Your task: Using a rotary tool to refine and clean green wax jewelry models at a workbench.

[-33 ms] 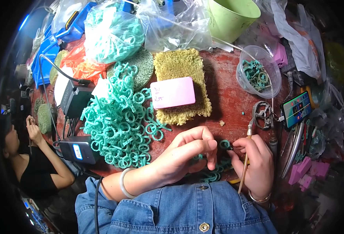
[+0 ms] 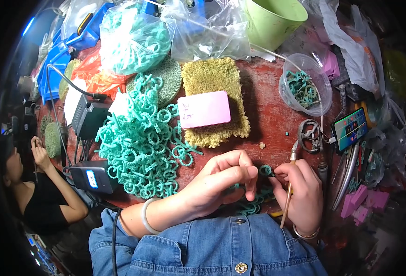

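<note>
My left hand [image 2: 221, 179] is closed, with thumb and index finger curled together at the tips. Anything inside it is hidden, though a bit of green shows through the gap. A small green toothed ring [image 2: 265, 170] sits between my two hands, close to the fingertips of both; which one touches it I cannot tell. My right hand [image 2: 302, 188] grips a thin wooden-handled tool [image 2: 288, 202] with a pale metal collar, its narrow end pointing away from me. More green rings [image 2: 253, 207] lie under and beside my left hand, partly covered.
Left of my hands is a big heap of green rings [image 2: 138, 142]. Ahead lies a yellow sponge-like block [image 2: 212, 76] under a pink pad [image 2: 204, 109]. A clear plastic tub [image 2: 306, 108], a phone [image 2: 350, 129] and a green bucket [image 2: 274, 27] stand right and behind. Another person [image 2: 46, 198] sits at far left.
</note>
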Available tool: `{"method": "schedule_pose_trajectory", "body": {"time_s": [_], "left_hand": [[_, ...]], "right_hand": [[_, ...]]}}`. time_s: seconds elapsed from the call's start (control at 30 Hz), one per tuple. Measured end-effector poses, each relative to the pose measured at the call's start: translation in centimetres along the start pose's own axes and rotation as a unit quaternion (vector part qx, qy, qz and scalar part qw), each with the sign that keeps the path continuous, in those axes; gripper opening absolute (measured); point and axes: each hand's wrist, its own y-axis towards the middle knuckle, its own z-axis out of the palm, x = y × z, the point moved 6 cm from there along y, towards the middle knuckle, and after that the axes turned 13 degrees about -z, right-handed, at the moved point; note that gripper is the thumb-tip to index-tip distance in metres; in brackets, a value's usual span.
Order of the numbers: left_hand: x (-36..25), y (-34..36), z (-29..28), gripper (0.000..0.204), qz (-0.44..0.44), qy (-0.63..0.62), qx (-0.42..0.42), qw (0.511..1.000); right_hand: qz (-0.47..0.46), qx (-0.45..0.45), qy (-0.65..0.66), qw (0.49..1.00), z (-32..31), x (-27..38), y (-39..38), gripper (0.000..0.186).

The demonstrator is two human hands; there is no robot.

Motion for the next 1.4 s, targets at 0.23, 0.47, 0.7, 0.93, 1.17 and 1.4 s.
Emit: {"method": "schedule_pose_trajectory", "body": {"time_s": [0.23,0.47,0.7,0.93,1.17,1.4], "left_hand": [[-0.4,0.1,0.4,0.017,0.033,0.048,-0.062,0.996],[-1.0,0.1,1.5,0.050,0.073,0.191,-0.032,0.978],[-1.2,0.0,1.9,0.037,0.116,0.283,0.009,0.952],[-1.1,0.0,1.2,0.040,0.056,0.215,-0.049,0.974],[-1.1,-0.1,1.0,0.040,0.054,0.169,-0.045,0.983],[-1.0,0.0,1.1,0.040,0.058,0.174,-0.046,0.982]], "right_hand": [[-0.016,-0.003,-0.007,1.000,0.4,0.2,-0.2,0.015],[0.011,-0.013,0.170,0.985,-0.8,0.5,0.1,0.016],[0.020,0.001,0.258,0.966,-0.2,0.4,0.0,0.017],[0.007,-0.030,0.242,0.970,-0.9,0.6,0.1,0.019],[-0.046,-0.051,0.191,0.979,-0.9,1.0,0.2,0.020],[-0.047,-0.051,0.181,0.981,-0.8,1.1,0.2,0.018]]}}
